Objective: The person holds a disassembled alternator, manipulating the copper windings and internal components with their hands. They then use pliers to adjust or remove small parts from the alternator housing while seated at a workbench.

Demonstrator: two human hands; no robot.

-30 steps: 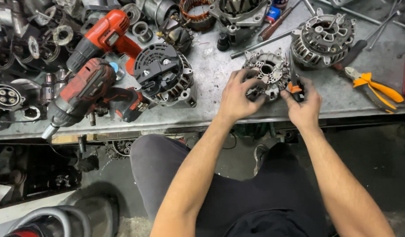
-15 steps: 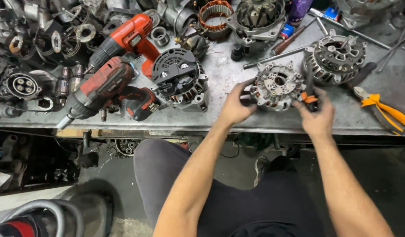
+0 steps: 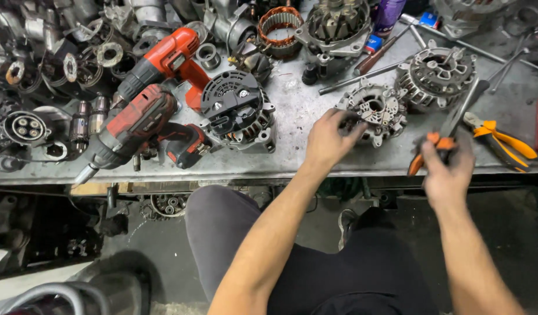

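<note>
The left hand (image 3: 329, 139) is gripping the near-left edge of the alternator housing (image 3: 377, 111), fingers curled closed around its rim; the housing is lying flat on the tabletop (image 3: 298, 116), right of frame centre. The right hand (image 3: 447, 172) is closing around the orange-handled pliers (image 3: 435, 149) and holding them at the tabletop's front edge, just right of the housing and apart from it; the pliers' jaws are blurred, so their state cannot be determined. A second finned alternator part (image 3: 437, 76) is sitting behind and to the right of the housing, close to it. A second pair of orange pliers (image 3: 502, 143) is lying at the right of the frame, near the right hand. A black alternator (image 3: 238, 114) is resting left of centre, touching a dark red drill (image 3: 137, 131); a brighter red drill (image 3: 167, 58) is lying behind it. A copper-wound stator (image 3: 279, 26) is sitting at top centre. Loose metal parts are crowding the upper left of the frame.
</note>
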